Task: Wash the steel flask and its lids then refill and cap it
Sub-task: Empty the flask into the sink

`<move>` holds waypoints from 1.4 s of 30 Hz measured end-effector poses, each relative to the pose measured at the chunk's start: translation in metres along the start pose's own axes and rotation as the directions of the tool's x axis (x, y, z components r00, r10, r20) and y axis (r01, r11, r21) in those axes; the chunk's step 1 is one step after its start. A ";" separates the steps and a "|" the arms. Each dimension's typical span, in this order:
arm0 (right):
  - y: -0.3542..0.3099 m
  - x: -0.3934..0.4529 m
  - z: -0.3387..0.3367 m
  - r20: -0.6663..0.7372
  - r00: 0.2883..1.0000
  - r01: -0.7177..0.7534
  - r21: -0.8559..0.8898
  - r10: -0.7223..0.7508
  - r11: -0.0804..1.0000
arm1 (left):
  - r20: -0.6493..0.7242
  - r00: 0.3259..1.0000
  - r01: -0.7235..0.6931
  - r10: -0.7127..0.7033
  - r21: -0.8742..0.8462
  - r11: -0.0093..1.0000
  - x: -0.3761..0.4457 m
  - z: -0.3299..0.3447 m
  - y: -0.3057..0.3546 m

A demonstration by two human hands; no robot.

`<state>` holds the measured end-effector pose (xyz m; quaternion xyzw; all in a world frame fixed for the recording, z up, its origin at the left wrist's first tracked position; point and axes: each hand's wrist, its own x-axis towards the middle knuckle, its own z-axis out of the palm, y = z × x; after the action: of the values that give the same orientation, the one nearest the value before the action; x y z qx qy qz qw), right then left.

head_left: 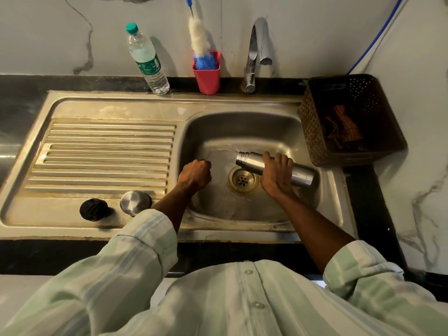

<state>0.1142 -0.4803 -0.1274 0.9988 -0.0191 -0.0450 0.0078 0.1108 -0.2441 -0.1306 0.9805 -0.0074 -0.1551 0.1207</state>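
Note:
My right hand (276, 174) grips the steel flask (252, 162) around its middle. The flask lies almost level over the sink basin (242, 127), its uncapped threaded mouth pointing left above the drain (243, 179). My left hand (196, 174) is a closed fist with nothing visible in it, hovering in the basin left of the flask's mouth. Two lids rest on the drainboard near the front rim: a black inner lid (94, 209) and, to its right, a steel cap (134, 203) partly behind my left sleeve. The basin floor looks wet.
A chrome tap (257, 52) stands behind the basin. Along the back ledge are a plastic water bottle (146, 60) and a red cup (206, 72) holding a bottle brush. A brown perforated basket (312, 127) with a cloth sits right of the sink.

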 end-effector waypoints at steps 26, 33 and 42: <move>-0.001 -0.008 -0.004 0.000 1.000 0.026 -0.066 -0.026 0.997 | 0.001 1.000 -0.021 0.021 0.008 1.000 -0.001 0.002 0.000; -0.004 -0.008 -0.005 0.003 0.998 0.060 -0.104 -0.060 0.993 | 0.001 0.999 -0.039 0.039 0.034 0.999 -0.001 0.002 0.000; -0.012 -0.011 -0.004 -0.008 0.999 0.053 -0.102 -0.054 0.993 | 0.007 0.999 -0.049 0.049 0.031 0.998 -0.001 0.002 -0.001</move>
<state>0.1039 -0.4677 -0.1223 0.9975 0.0099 -0.0406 0.0577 0.1094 -0.2437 -0.1328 0.9812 -0.0340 -0.1552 0.1092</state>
